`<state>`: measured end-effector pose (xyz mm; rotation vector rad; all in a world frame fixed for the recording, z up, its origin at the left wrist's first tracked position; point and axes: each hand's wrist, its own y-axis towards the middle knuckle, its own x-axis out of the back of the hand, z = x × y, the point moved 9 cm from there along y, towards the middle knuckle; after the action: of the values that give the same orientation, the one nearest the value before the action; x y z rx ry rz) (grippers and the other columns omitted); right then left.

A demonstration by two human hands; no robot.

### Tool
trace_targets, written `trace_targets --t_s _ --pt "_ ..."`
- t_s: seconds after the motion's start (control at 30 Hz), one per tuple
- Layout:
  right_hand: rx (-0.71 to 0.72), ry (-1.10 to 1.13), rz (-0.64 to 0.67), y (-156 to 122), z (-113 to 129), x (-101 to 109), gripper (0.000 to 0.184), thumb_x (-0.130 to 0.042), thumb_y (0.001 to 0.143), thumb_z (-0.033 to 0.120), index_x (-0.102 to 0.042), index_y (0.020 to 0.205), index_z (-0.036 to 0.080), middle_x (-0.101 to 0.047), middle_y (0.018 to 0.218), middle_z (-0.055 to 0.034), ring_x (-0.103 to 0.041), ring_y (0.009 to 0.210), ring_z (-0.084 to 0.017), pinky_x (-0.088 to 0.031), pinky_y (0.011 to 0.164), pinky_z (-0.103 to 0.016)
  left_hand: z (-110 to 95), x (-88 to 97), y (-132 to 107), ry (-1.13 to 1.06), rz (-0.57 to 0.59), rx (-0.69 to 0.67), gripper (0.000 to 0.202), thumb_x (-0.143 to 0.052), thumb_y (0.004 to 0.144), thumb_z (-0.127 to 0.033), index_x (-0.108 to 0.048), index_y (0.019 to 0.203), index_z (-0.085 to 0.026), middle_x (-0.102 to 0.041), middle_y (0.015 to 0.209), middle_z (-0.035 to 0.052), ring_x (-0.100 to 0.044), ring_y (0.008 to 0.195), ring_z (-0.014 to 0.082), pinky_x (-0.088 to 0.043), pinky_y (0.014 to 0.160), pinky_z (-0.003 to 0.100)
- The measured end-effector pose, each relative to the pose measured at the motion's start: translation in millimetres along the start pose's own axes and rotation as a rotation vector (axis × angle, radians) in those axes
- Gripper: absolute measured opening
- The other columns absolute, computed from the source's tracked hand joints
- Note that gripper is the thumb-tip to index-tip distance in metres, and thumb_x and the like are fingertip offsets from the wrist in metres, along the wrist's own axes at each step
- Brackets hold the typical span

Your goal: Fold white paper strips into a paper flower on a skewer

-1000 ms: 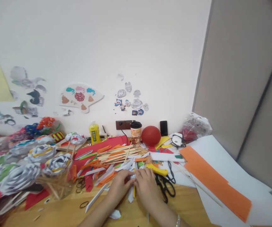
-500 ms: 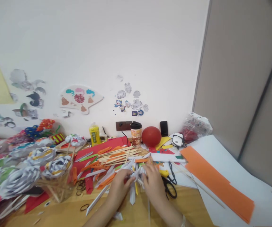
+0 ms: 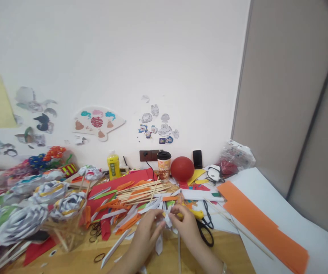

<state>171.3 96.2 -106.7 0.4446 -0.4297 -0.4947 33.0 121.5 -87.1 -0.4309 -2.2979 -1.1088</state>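
Observation:
My left hand [image 3: 149,231] and my right hand [image 3: 185,225] meet over the front of the wooden table, fingertips pinched on a piece made of folded white paper strips [image 3: 167,217]. One white strip [image 3: 159,245] hangs below my left fingers. Part of the paper piece is hidden behind my fingers. Below it, a thin wooden stick [image 3: 179,253] points toward me; whether it joins the paper I cannot tell. Beside my right hand lie black-handled scissors [image 3: 206,231] and a yellow tool [image 3: 197,214]. Loose white and orange paper strips [image 3: 126,223] lie left of my left hand.
Paper flowers [image 3: 23,220] crowd the left side. Wooden sticks [image 3: 141,192] are piled behind my hands. Farther back stand a yellow bottle [image 3: 113,165], a lidded cup [image 3: 164,165], a red balloon [image 3: 182,169] and a phone [image 3: 197,159]. Orange paper [image 3: 269,228] lies right.
Both hands stay on the white paper piece while their fingers shift. My right fingers have curled into a pinch. The view has tilted up slightly.

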Motion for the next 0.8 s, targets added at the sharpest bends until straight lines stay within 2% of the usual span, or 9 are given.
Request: trace_targets --t_s 0.1,0.23,0.4,0.53,0.67,0.8 --pt "0.164 -0.175 0.001 -6 21 -2 0.006 -0.057 0.070 0.016 -0.062 0.074 0.018 -0.061 0.074 -0.0035 -0.057 0.075 -0.019 -0.044 0.067 -0.029 2 5.9 0 0.068 -0.066 0.031 0.025 -0.048 0.082 -0.031 -0.055 0.103 -0.021 -0.060 0.088 0.0078 -0.057 0.083 0.0214 -0.047 0.073 0.035" --pt "0.303 -0.311 -0.019 -14 34 -5 0.012 -0.056 0.071 0.011 -0.061 0.078 0.019 -0.058 0.075 -0.0029 -0.053 0.077 -0.020 -0.041 0.069 -0.031 -4 7.2 -2 0.176 -0.111 -0.057 0.016 -0.049 0.081 -0.027 -0.060 0.092 -0.022 -0.053 0.088 0.0064 -0.053 0.083 0.0206 -0.046 0.073 0.034" --pt "0.414 -0.370 -0.025 -20 44 -4 0.013 -0.051 0.077 0.012 -0.059 0.084 0.021 -0.060 0.078 -0.0027 -0.051 0.078 -0.020 -0.037 0.077 -0.035 -11 8.8 -4 0.191 -0.164 -0.137 0.013 -0.050 0.081 -0.021 -0.059 0.091 -0.022 -0.052 0.088 0.0058 -0.051 0.084 0.0194 -0.044 0.073 0.032" --pt "0.447 -0.362 -0.010 -21 53 -2 0.015 -0.051 0.077 0.012 -0.058 0.085 0.022 -0.062 0.080 -0.0026 -0.051 0.080 -0.021 -0.035 0.080 -0.038 -13 8.4 -3 0.184 -0.143 -0.159 0.009 -0.050 0.081 -0.020 -0.059 0.083 -0.020 -0.055 0.084 0.0053 -0.051 0.081 0.0185 -0.042 0.071 0.030" --pt "0.364 -0.276 0.058 -14 50 -2 0.005 -0.055 0.073 0.016 -0.059 0.073 0.019 -0.060 0.072 -0.0026 -0.050 0.076 -0.020 -0.038 0.071 -0.032 -11 6.0 2 0.078 -0.030 -0.120 0.013 -0.046 0.083 -0.022 -0.056 0.076 -0.019 -0.055 0.080 0.0043 -0.050 0.078 0.0176 -0.040 0.071 0.029" --pt "0.035 -0.031 0.271 -4 16 -13 0.009 -0.062 0.064 0.018 -0.054 0.060 0.018 -0.053 0.060 0.0030 -0.049 0.061 -0.013 -0.037 0.057 -0.023 -1 -4.1 6 -0.189 0.173 0.048 0.017 -0.049 0.081 -0.030 -0.050 0.069 -0.019 -0.052 0.071 0.0005 -0.049 0.071 0.0153 -0.039 0.067 0.025"
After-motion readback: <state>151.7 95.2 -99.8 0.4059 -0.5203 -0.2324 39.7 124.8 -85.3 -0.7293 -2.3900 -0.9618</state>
